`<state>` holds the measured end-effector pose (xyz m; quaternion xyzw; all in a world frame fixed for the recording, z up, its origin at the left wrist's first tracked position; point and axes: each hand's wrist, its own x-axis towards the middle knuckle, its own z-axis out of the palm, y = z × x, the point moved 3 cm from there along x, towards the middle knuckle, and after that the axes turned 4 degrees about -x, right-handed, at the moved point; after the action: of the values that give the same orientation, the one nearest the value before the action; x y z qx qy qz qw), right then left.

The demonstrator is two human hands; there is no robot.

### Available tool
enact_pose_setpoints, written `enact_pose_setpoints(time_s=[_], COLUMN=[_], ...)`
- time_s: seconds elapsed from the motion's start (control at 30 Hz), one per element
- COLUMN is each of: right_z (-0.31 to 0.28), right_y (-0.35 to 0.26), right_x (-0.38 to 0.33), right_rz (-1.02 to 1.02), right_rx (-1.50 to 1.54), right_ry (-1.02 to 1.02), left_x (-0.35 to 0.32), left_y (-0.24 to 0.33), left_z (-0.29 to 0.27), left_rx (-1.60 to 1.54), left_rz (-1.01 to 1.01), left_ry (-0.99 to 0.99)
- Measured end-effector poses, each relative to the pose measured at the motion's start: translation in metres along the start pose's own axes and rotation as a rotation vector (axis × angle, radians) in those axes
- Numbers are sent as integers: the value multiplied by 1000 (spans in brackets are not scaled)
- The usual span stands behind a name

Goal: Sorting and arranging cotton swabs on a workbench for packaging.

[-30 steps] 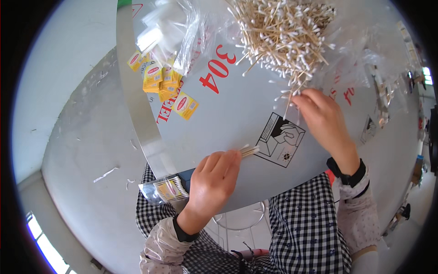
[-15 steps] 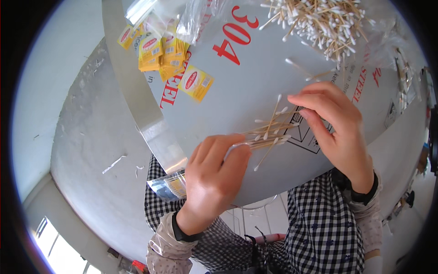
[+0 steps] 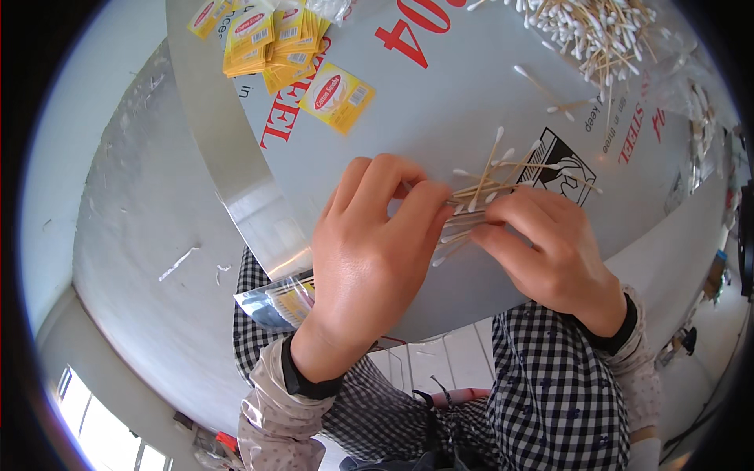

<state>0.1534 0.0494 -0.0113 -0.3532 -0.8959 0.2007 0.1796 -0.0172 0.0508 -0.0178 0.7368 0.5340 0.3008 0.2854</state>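
Plastic, clear and crinkled, forms a small bag (image 3: 275,300) under the left hand's (image 3: 371,259) wrist at the round grey metal table's (image 3: 440,102) near edge. Both hands pinch one bundle of thin wooden cotton swabs (image 3: 481,191) between them, right hand (image 3: 550,251) beside it. Yellow paper labels (image 3: 275,39) lie beyond the left hand, a loose swab heap (image 3: 597,31) beyond the right.

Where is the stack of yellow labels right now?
Head view, upper left: the stack of yellow labels lies on the grey table, up-left of both hands.
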Motion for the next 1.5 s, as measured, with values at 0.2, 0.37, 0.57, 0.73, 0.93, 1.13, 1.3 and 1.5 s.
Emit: enact_pose_setpoints(time_s=[0.2, 0.37, 0.57, 0.73, 0.93, 1.13, 1.3, 1.5], right_z=[-18, -15, -18, -22, -28, -29, -37, -32], right_y=[5, 12, 30, 30, 30, 33, 37, 25], right_x=[-16, -16, 8, 9, -3, -4, -4, -3], right_rz=[128, 323, 176, 201, 415, 416, 486, 775], right_rx=[51, 232, 15, 3, 254, 154, 167, 1032], right_ry=[-26, 30, 5, -12, 87, 166, 212, 114], left_x=[0, 1, 6, 7, 3, -6, -4, -6], left_y=[-2, -1, -1, 3, 3, 9, 8, 20], left_z=[2, 3, 8, 13, -4, -14, -22, -2], left_rx=[-1, -38, 19, 133, -40, -402, -677, -1218], left_rz=[36, 0, 33, 11, -74, -543, -875, -1017], left_ry=[4, -35, -44, -105, -77, -125, -89, -174])
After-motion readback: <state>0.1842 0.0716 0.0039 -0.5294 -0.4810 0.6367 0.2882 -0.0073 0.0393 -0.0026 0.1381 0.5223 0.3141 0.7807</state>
